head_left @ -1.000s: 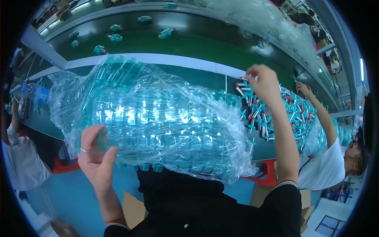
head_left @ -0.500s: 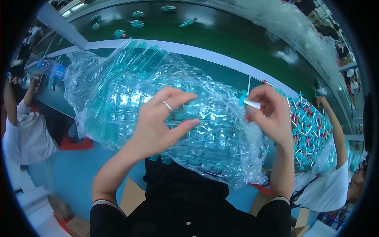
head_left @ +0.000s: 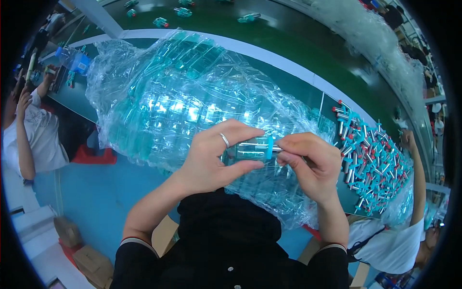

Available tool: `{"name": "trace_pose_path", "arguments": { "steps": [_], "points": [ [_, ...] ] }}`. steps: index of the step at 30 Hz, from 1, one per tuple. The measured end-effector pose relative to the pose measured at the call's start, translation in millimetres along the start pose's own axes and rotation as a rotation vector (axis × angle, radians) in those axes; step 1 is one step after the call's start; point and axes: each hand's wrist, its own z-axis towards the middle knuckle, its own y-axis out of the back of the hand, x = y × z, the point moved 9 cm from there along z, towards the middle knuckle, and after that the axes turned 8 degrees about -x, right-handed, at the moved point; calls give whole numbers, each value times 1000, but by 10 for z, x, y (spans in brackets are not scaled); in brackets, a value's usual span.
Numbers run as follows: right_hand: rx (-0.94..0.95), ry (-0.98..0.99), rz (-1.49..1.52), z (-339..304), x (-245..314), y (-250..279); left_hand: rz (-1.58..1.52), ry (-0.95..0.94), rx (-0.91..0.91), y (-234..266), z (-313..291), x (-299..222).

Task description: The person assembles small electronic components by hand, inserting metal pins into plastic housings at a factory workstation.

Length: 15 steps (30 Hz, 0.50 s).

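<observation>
Between the thumb and fingers of my left hand [head_left: 204,156] lies a clear teal plastic cylinder [head_left: 250,149] on its side. My right hand [head_left: 315,164] pinches the end of a small part with a teal collar [head_left: 270,148] and a metal rod. That collar sits at the cylinder's right end, and the rod shows through the clear wall. Both hands are over a large clear plastic bag [head_left: 163,139] packed with similar teal cylinders. To the right of my right hand spreads a heap of small teal parts [head_left: 370,164] with metal rods and red tips.
Beyond a pale rail [head_left: 269,54] runs a dark green conveyor [head_left: 288,41] with a few assembled pieces [head_left: 183,12]. A water bottle [head_left: 77,61] stands at the far left. Co-workers in white sit on either side; a person's arm [head_left: 417,178] reaches past the heap.
My right hand has moved left from beside the heap, bringing the small part to the cylinder in my left hand. The collar now meets the cylinder's end. The whole view has shifted.
</observation>
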Motion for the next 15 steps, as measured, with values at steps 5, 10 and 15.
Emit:
{"name": "trace_pose_path", "arguments": {
  "steps": [5,10,15],
  "points": [
    [60,72,-116,-24,110,-65,31,-73,-68,25,-71,-110],
    [48,170,-141,-64,205,-115,94,-76,-64,-21,-137,-119],
    [117,-166,90,31,128,-70,-78,-79,-108,94,-134,-56]
  ]
}}
